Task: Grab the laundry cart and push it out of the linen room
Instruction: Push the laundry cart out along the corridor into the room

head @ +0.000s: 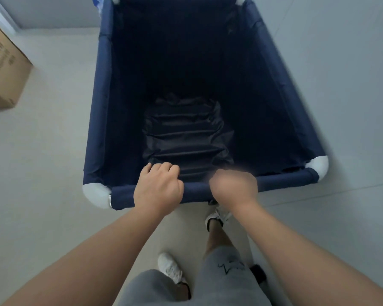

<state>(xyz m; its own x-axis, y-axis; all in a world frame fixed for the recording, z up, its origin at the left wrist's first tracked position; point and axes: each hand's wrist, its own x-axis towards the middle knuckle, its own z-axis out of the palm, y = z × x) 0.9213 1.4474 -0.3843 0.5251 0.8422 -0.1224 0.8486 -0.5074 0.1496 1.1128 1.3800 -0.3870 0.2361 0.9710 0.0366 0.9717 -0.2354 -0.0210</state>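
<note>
The laundry cart (102, 102) is a deep navy fabric bin on a frame with white corner joints, filling the middle of the head view. Nothing lies inside it; only its wrinkled dark bottom shows. My left hand (158, 188) is wrapped around the padded near rail, left of centre. My right hand (233, 185) is blurred and curls over the same rail just to the right, fingers closed on it. Both arms reach forward from the bottom of the frame.
A brown cardboard box (5, 69) stands on the floor at the left. A grey wall (341, 74) runs close along the cart's right side. Another wall and a pale frame edge are at the top left. My legs and white shoes are below the rail.
</note>
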